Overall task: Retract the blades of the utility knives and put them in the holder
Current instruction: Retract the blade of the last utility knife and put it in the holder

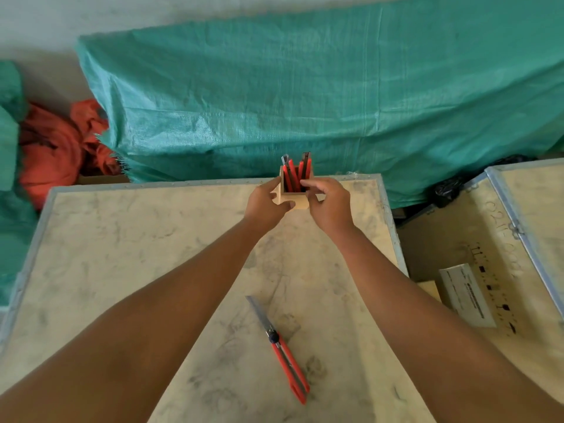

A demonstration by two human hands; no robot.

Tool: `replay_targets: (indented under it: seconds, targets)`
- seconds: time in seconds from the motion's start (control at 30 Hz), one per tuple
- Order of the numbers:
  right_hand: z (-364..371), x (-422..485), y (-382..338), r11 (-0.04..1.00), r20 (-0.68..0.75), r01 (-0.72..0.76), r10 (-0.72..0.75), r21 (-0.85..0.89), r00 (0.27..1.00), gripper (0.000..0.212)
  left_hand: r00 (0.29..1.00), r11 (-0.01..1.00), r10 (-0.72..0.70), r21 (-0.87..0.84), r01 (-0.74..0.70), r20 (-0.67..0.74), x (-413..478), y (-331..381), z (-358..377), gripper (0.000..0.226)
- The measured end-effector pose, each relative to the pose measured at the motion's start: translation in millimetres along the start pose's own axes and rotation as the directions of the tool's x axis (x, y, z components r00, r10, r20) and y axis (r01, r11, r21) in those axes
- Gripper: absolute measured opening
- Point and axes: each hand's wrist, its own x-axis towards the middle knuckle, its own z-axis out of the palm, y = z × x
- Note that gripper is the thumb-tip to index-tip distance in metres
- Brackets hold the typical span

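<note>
Both hands at the wooden holder (292, 196) on the far edge of the surface (122, 239). Left hand (267, 204) grip closed on its side. Right hand (328, 203) grip pinched at the rim, near red knives (294, 175) already inside. One utility knife (280, 346) near, blade still out. Probably next: pick up, slide blade in, drop in holder.

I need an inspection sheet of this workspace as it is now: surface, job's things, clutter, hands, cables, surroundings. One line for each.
Surface: pale, stained board top with a metal edge.
Job's things: wooden holder at the far edge, several red knives standing in it; one red utility knife lies near the person, blade extended.
Clutter: nothing seen on the top.
Hands: left hand grips the holder's left side; right hand is at its right side, fingers at the rim.
Cables: nothing seen.
Surroundings: green tarp behind, orange cloth at left, second crate at right with a white box on it.
</note>
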Motion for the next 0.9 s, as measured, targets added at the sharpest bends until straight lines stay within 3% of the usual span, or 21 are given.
replay_targets:
  seconds: [0.3, 0.47, 0.57, 0.73, 0.9]
  targets:
    - [-19.8, -113.6, -19.1, 0.997, 0.189, -0.059, 0.049, 0.046, 0.981, 0.029, 0.990, 0.993, -0.111, -0.053, 0.106, -0.092, -119.1, -34.2, -3.4, 0.064]
    - [-20.7, -169.2, -17.4, 0.994, 0.345, -0.100, 0.077, 0.051, 0.936, 0.028, 0.967, 0.970, -0.218, -0.141, 0.200, -0.130, -193.2, -76.3, 12.3, 0.066]
    - [-13.8, -198.6, -9.0, 0.991, 0.476, -0.137, 0.117, 0.007, 0.871, 0.027, 0.941, 0.940, -0.314, -0.181, 0.289, -0.128, -237.3, -106.6, 36.9, 0.066]
    - [4.4, -229.0, 3.4, 0.978, 0.682, -0.177, 0.205, -0.112, 0.702, 0.034, 0.905, 0.910, -0.404, -0.166, 0.381, -0.134, -285.3, -137.2, 84.3, 0.069]
    - [21.1, -239.4, 0.6, 0.980, 0.741, -0.133, 0.197, -0.146, 0.642, 0.045, 0.891, 0.908, -0.418, -0.110, 0.404, -0.177, -297.4, -139.7, 116.6, 0.024]
